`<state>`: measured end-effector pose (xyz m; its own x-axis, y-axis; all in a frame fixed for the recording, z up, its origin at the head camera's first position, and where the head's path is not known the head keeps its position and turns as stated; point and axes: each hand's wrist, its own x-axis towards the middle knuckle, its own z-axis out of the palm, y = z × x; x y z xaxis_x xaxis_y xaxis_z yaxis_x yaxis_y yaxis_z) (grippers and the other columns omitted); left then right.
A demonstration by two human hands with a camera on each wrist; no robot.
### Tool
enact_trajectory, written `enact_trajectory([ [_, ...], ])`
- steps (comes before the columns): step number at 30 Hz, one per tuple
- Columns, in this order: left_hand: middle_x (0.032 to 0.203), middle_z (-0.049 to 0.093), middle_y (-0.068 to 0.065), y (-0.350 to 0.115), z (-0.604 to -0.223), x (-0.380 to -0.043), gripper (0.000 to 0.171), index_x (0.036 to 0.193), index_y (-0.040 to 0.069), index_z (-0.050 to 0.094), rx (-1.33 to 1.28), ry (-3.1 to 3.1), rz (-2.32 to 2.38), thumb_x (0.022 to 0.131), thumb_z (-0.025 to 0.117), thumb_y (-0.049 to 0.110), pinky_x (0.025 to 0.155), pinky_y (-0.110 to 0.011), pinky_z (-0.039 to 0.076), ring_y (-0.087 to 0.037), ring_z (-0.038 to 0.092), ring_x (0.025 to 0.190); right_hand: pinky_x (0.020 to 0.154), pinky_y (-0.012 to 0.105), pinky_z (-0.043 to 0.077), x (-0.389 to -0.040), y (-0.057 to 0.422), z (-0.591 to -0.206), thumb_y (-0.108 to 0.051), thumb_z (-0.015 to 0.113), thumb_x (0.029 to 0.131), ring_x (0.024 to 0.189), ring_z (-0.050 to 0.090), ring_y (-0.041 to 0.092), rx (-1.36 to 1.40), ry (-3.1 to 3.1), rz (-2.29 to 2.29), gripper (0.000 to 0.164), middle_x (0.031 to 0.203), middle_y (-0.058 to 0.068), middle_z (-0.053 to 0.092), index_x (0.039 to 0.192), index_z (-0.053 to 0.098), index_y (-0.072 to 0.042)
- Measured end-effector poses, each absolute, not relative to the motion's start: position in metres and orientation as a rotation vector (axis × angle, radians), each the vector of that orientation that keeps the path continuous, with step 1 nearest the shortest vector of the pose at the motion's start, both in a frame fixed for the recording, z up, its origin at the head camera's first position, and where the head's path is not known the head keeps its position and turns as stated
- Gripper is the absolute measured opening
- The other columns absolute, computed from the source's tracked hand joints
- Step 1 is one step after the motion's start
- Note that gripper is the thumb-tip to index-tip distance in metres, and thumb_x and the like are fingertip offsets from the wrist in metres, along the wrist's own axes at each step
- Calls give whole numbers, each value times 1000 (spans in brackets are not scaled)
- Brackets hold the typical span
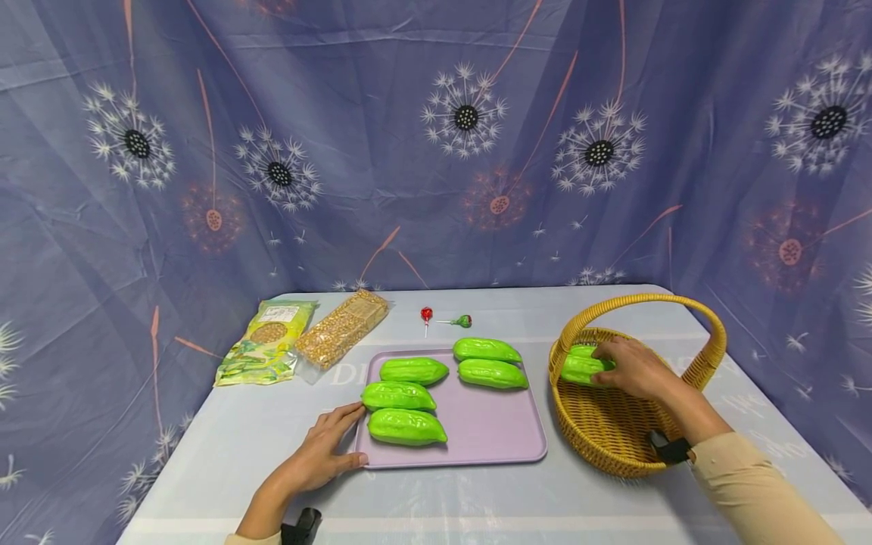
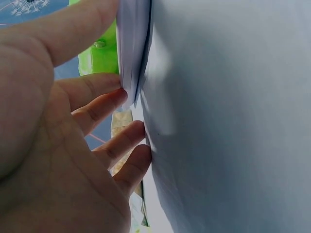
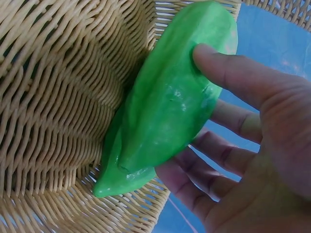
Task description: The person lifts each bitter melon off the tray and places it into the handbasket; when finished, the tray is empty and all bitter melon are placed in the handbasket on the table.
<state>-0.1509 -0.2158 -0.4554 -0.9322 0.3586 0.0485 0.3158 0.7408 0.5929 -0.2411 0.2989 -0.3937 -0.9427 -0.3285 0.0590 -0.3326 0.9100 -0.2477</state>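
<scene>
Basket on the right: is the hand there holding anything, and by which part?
The right hand holds a green vegetable-like item by one long side, thumb on its face, fingers along that side.

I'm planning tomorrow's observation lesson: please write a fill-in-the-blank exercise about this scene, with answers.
1. Exactly ____ green vegetables lie on the tray.
2. The person's ____ hand holds a similar vegetable in the basket.
3. The lollipop farther from the basket is ____.
Missing words: five; right; red.
</scene>
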Motion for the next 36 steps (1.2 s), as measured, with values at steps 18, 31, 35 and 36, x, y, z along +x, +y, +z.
enact_trajectory([
  [18,147,39,-10,-216,-457,-152,76,142,5,42,564,2878,943,80,72,38,99,-60,29,-33,37,128,73,41,45,-240,300,-403,-34,80,73,84,55,21,535,-3157,326,44,93,6,60,103,65,-5],
  [31,147,39,-10,-217,-458,-153,76,142,5,42,571,2880,950,80,72,38,99,-61,28,-33,37,128,74,42,44,-241,299,-408,-32,80,72,84,53,22,546,-3104,290,41,90,5,57,100,63,-7],
  [35,147,40,-10,-217,-459,-152,76,141,5,42,572,2880,955,80,72,38,99,-61,29,-34,37,128,73,41,43,-240,300,-409,-34,80,71,83,52,21,542,-3111,282,43,89,4,57,100,63,-7],
  [36,147,40,-10,-217,-459,-152,76,141,5,42,572,2882,953,80,72,38,99,-60,29,-34,37,128,73,41,43,-240,300,-409,-34,80,71,83,52,21,541,-3111,280,43,90,4,57,100,63,-7],
])
